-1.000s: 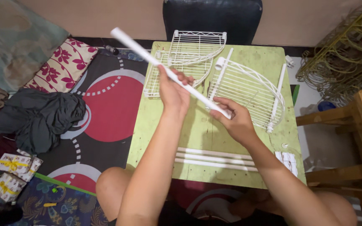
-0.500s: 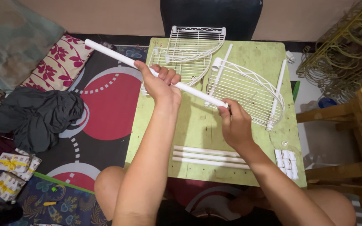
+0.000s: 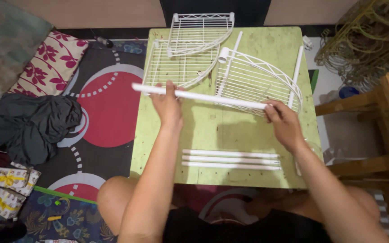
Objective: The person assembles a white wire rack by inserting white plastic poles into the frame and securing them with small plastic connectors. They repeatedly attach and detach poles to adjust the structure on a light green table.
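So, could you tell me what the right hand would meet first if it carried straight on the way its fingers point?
Probably the white wire shelf just beyond the right hand, which grips the white tube; height above the shelf is unclear.

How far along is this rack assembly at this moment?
Early stage. Done: parts are laid out on the green table. In hand: left hand and right hand hold one white tube. Left: three white wire corner shelves lie unjoined, three more white tubes unused.
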